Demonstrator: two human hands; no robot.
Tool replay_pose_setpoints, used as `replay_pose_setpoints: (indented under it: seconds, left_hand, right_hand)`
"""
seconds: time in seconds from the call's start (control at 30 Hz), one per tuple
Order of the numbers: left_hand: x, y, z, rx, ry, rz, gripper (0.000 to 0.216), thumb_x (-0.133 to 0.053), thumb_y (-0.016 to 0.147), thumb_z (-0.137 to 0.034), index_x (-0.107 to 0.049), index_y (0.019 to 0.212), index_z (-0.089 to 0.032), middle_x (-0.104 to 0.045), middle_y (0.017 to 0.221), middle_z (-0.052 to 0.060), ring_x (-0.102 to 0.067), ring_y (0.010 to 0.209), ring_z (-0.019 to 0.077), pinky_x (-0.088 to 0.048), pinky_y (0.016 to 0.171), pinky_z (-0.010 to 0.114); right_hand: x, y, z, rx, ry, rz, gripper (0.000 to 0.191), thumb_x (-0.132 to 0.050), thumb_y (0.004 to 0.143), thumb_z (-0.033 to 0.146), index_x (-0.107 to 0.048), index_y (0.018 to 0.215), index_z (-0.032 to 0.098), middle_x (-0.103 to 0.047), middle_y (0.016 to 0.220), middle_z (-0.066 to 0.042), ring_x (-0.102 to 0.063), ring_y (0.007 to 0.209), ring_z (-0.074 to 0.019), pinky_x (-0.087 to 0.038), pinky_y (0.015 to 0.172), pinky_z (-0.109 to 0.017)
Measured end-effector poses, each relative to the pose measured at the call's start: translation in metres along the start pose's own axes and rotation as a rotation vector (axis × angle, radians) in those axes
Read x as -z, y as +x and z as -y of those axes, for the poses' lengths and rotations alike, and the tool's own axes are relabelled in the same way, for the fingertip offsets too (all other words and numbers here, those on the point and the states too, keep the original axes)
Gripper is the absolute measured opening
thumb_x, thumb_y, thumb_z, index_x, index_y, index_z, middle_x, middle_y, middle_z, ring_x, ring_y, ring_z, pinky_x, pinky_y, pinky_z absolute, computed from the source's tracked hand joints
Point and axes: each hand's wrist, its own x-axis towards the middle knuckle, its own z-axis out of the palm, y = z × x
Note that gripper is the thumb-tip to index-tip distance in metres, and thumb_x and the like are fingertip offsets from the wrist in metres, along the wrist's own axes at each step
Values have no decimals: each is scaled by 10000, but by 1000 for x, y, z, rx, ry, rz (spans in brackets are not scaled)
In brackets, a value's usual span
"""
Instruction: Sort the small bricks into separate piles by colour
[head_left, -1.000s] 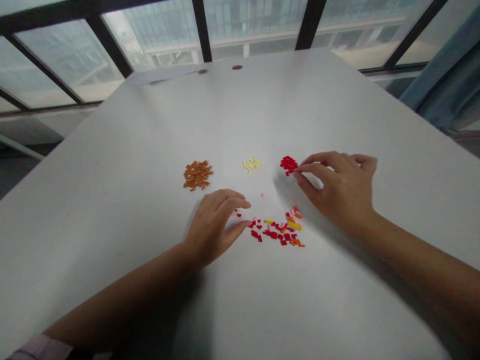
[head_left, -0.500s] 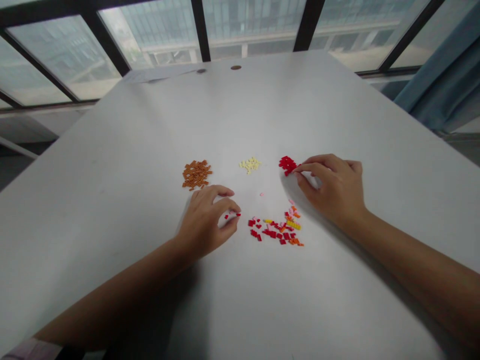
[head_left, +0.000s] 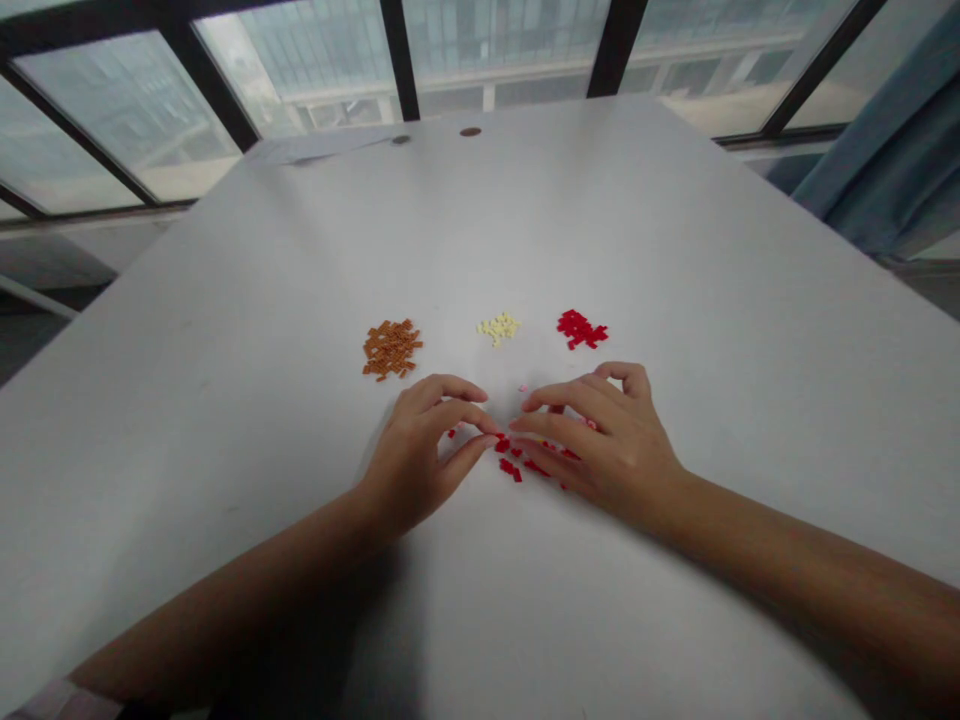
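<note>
My left hand (head_left: 420,450) hovers just above the table with thumb and forefinger pinched at a small red building-toy piece (head_left: 500,436). Facing it, my right hand (head_left: 600,430) has its fingers apart and holds nothing that I can see. Its fingertips are close to the left ones, over a loose mix of red pieces (head_left: 511,468), part of which the right hand covers. Behind the right hand lies a pile of red pieces (head_left: 580,329). A few tiny pieces lie under the left hand's fingers.
A heap of orange-brown pieces (head_left: 391,349) is at the left and a small pile of pale yellow pieces (head_left: 499,328) in the middle. One pink piece (head_left: 523,388) lies alone. The white table (head_left: 480,220) reaches back to the windows; a blue curtain (head_left: 885,170) hangs at the right.
My right hand has left the red pile and come left and nearer, over the mixed pieces. The left hand has shifted slightly right with the red piece. The red pile now shows fully.
</note>
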Motion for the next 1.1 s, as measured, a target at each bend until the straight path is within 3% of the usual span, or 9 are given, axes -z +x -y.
replay_pose_setpoints:
  seconds: [0.23, 0.47, 0.57, 0.7, 0.8, 0.93, 1.1]
  left_hand:
    - [-2, 1, -4, 17, -93, 20, 75, -673, 837, -130, -670, 849, -203, -668, 1009, 52, -642, 955, 183, -507, 883, 359]
    - [-3, 1, -1, 7, -75, -30, 109, -689, 831, -139, -670, 916, -204, -658, 1042, 63, -629, 994, 187, -504, 908, 359]
    - [0, 1, 1, 16, -28, -97, 174, -674, 835, -134, -648, 998, -188, -662, 1050, 76, -621, 1016, 198, -497, 928, 373]
    - [5, 0, 6, 37, 16, -122, 159, -674, 814, -139, -641, 962, -184, -657, 1046, 79, -620, 1008, 206, -492, 924, 388]
    - [6, -2, 8, 46, 10, -72, 146, -704, 787, -168, -655, 923, -191, -634, 1076, 86, -609, 1028, 216, -485, 925, 398]
    - [3, -6, 5, 50, 23, 74, 189, -754, 750, -222, -685, 926, -220, -597, 1162, 95, -579, 1102, 258, -462, 944, 441]
    - [-3, -7, 0, 9, 103, 147, 132, -719, 802, -212, -708, 931, -239, -590, 1209, 99, -553, 1154, 278, -435, 950, 464]
  right_hand:
    - [1, 1, 2, 93, -31, -90, 171, -602, 916, 143, -703, 835, 255, -741, 881, 27, -566, 662, -109, -333, 786, -384]
    - [1, 2, -5, 82, -87, -71, 148, -623, 912, 172, -690, 812, 259, -743, 884, 32, -573, 645, -104, -337, 805, -385]
    - [0, -1, -27, -63, -170, -94, 101, -638, 911, 247, -675, 820, 269, -741, 888, 10, -614, 698, -144, -328, 832, -416]
    - [-2, -10, -65, -322, -321, -32, 145, -598, 929, 355, -674, 843, 268, -736, 968, -41, -629, 784, -206, -307, 841, -452]
    - [-2, -14, -78, -378, -382, 24, 153, -587, 928, 362, -681, 863, 262, -725, 1005, -60, -622, 807, -229, -300, 851, -471]
    - [0, -12, -70, -412, -351, 39, 156, -539, 943, 324, -677, 889, 276, -718, 1031, -62, -632, 824, -238, -302, 873, -490]
    - [-1, -7, -56, -322, -284, -6, 128, -554, 931, 295, -670, 877, 278, -728, 955, -46, -645, 800, -220, -317, 867, -468]
